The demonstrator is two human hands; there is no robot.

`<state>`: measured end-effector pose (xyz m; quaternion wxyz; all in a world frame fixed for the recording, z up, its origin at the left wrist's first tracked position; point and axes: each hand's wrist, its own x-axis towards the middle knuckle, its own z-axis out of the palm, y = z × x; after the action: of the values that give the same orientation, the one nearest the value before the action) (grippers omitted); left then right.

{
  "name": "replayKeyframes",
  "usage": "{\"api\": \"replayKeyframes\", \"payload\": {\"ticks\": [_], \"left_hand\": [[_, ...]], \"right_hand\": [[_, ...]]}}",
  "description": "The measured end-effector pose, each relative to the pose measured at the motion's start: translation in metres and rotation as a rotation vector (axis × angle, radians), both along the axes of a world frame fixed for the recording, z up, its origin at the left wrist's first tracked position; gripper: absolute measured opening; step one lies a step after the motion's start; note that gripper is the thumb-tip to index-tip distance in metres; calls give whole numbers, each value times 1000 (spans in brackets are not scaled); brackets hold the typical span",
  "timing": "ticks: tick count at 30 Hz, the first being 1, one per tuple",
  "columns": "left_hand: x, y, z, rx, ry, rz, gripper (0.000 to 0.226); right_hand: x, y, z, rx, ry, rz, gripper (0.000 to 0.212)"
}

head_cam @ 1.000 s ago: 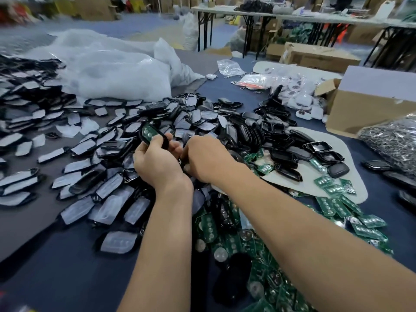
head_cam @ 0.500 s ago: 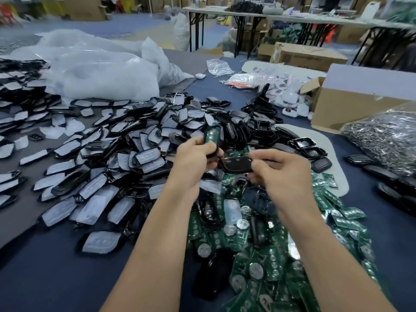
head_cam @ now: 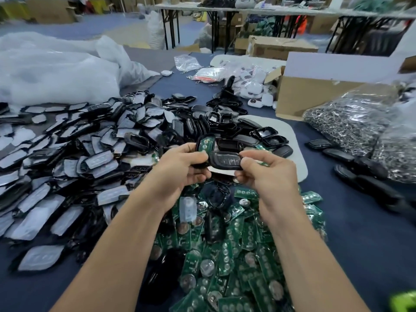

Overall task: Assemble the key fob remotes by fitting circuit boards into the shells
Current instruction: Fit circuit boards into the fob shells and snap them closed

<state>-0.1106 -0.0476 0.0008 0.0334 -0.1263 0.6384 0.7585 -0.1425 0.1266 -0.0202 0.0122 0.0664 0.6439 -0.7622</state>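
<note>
My left hand [head_cam: 177,170] grips a black shell half with a green circuit board [head_cam: 206,143] seated in it, standing up above my fingers. My right hand [head_cam: 267,174] pinches a second black shell half [head_cam: 226,160], held flat with its end touching my left hand. Both hands are raised above the table's middle. Below them lies a heap of green circuit boards [head_cam: 229,262] with round coin cells. A wide pile of black shells with grey film [head_cam: 90,158] spreads to the left.
More black shell halves [head_cam: 267,137] lie on a white pad [head_cam: 290,140] behind my hands. An open cardboard box [head_cam: 315,95] and a bag of metal key rings [head_cam: 360,118] stand at the right. Large white plastic bags [head_cam: 56,70] fill the back left.
Both hands have come closer together, and the shell half in my right hand now reaches my left hand. The board-filled shell stays upright in my left hand.
</note>
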Motion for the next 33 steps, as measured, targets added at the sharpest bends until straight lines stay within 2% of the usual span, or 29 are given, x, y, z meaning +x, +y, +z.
{"api": "replayKeyframes", "payload": {"ticks": [3, 9, 13, 15, 18, 21, 24, 29, 33], "left_hand": [[-2, 2, 0, 2, 3, 5, 15], [-3, 2, -6, -85, 43, 19, 9], [-7, 2, -9, -58, 65, 164, 12], [-8, 2, -10, -119, 125, 256, 12], [-9, 5, -13, -201, 216, 306, 15], [-8, 9, -14, -300, 318, 267, 22], [-6, 15, -15, -429, 401, 191, 35], [-3, 21, -18, -587, 433, 154, 37], [-3, 24, -20, -637, 401, 94, 26]], "right_hand": [[-1, -3, -4, 17, 15, 16, 30], [-1, -8, -9, 58, 40, 33, 21], [0, -7, -9, 61, 10, 4, 17], [1, -5, -7, 60, -6, 10, 19], [7, -10, -2, -63, -59, 114, 16], [11, -18, 0, -181, -149, 199, 22], [11, -20, 1, -213, -163, 216, 26], [11, -22, -2, -219, -133, 224, 23], [8, -22, -4, -299, -159, 203, 16]]}}
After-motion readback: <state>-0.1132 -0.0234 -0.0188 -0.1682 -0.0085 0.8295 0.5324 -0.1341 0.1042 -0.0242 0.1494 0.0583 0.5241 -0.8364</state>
